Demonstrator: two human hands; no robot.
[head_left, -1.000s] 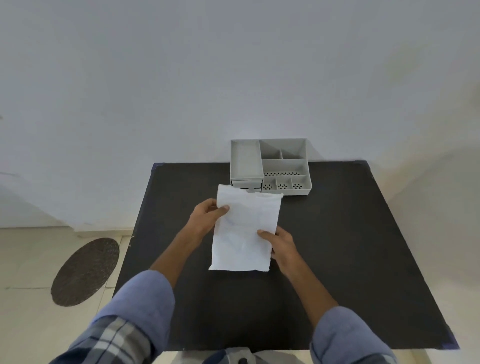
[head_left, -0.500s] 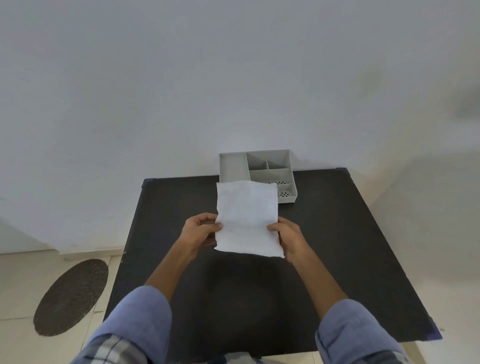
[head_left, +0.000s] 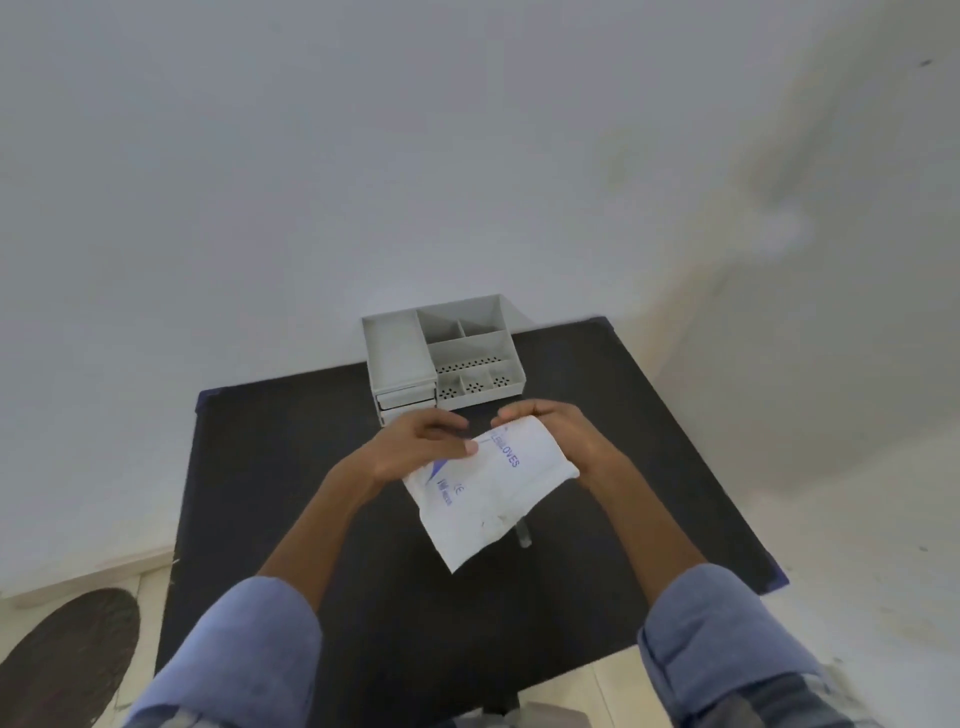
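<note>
While the left hand (head_left: 415, 441) and right hand (head_left: 561, 441) each pinch the far edge of the packet (head_left: 493, 499), it hangs above the table (head_left: 291, 467), near the organizer (head_left: 441, 358). It looks unopened: the 2 hands seem set to peel it, with nothing out yet.

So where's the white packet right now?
In the head view the white packet is mid-frame, held by the left hand and right hand above the black table, just in front of the grey organizer.
</note>
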